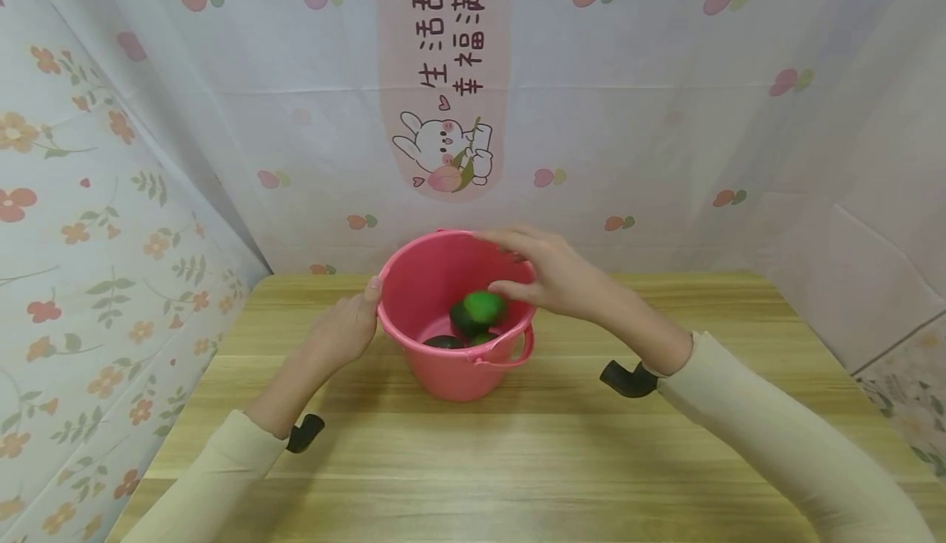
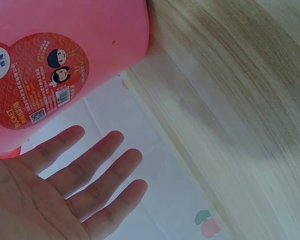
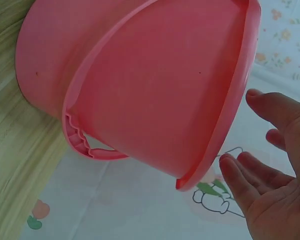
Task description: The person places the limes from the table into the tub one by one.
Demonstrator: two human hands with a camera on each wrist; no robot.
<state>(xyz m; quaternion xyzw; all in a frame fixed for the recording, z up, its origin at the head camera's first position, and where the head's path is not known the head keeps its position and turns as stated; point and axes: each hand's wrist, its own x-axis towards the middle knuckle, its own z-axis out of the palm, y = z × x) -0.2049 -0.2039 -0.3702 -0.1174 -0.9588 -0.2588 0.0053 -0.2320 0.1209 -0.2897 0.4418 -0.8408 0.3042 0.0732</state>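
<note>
A pink bucket [image 1: 458,375] stands upright on the table, its mouth tilted toward me in the head view. My left hand [image 1: 343,325] holds the bucket's left rim, thumb over the edge. In the left wrist view the other fingers [image 2: 97,172] are spread outside the wall. Over the right side of the mouth is my right hand [image 1: 565,276], fingers apart and nothing between them. Just below its thumb is a bright green, rounded fruit [image 1: 485,307], slightly blurred, inside the bucket. Dark green, avocado-like fruits [image 1: 443,342] lie lower in the bucket, partly hidden by the front rim.
The bucket's pink handle [image 1: 526,350] hangs down at its right front. A wood-grain table [image 1: 458,477] lies underneath. Behind it hangs a white printed curtain [image 1: 643,116], with a floral curtain [image 1: 111,280] at the left. Black straps [image 1: 628,379] show at both wrists.
</note>
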